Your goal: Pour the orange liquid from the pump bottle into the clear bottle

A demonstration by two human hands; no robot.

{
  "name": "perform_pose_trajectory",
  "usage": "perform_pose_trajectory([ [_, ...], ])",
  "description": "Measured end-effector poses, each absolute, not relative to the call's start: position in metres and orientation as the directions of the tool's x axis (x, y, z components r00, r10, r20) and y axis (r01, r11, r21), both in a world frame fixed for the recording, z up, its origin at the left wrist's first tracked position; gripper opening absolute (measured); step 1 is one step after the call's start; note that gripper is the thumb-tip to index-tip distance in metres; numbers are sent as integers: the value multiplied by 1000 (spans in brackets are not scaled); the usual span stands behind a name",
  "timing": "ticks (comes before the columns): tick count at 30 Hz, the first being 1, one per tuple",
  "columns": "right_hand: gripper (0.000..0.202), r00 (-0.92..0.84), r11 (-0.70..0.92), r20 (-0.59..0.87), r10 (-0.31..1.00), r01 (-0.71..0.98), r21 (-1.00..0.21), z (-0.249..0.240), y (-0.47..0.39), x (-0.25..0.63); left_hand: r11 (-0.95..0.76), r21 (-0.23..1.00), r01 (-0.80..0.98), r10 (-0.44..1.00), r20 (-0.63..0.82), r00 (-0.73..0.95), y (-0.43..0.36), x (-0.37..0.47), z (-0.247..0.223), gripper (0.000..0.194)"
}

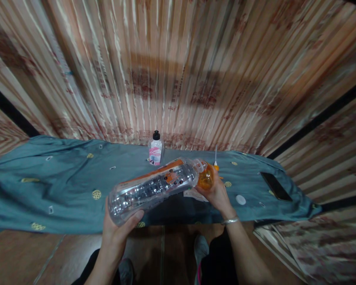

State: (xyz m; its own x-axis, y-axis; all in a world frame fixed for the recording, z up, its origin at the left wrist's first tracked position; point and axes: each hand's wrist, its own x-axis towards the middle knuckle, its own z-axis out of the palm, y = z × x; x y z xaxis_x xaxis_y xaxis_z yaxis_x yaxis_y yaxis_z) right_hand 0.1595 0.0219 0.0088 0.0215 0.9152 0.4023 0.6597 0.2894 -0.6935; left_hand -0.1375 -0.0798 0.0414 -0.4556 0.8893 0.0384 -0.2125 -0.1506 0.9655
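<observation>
My left hand (115, 231) grips clear, ribbed plastic bottle (154, 188) by base, neck toward two o'clock; right hand (217, 194) clasps rounded, translucent amber container (206, 178) there, above wrinkled, fabric-draped surface (71, 178).

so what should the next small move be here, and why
Probably tip the clear bottle a little more with the left hand, while the right hand steadies the orange container. The bottle is tilted, its neck right by the container, and no cap shows on it; whether liquid is flowing is too blurred to tell.
</observation>
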Motion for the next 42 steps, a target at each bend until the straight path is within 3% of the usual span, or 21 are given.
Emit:
perform_pose_trajectory([
  [9, 91, 7, 299, 402, 916, 656, -693, 11, 20, 157, -135, 965, -226, 879, 12, -477, -82, -142, 39, 93],
  [18, 88, -10, 326, 428, 904, 665, -672, 7, 23, 158, -127, 969, -210, 890, 18, -457, -82, -141, 45, 81],
  [42, 83, -7, 336, 435, 900, 647, -684, 9, 22, 156, -99, 980, -171, 880, 5, -475, -82, -142, 46, 82],
])
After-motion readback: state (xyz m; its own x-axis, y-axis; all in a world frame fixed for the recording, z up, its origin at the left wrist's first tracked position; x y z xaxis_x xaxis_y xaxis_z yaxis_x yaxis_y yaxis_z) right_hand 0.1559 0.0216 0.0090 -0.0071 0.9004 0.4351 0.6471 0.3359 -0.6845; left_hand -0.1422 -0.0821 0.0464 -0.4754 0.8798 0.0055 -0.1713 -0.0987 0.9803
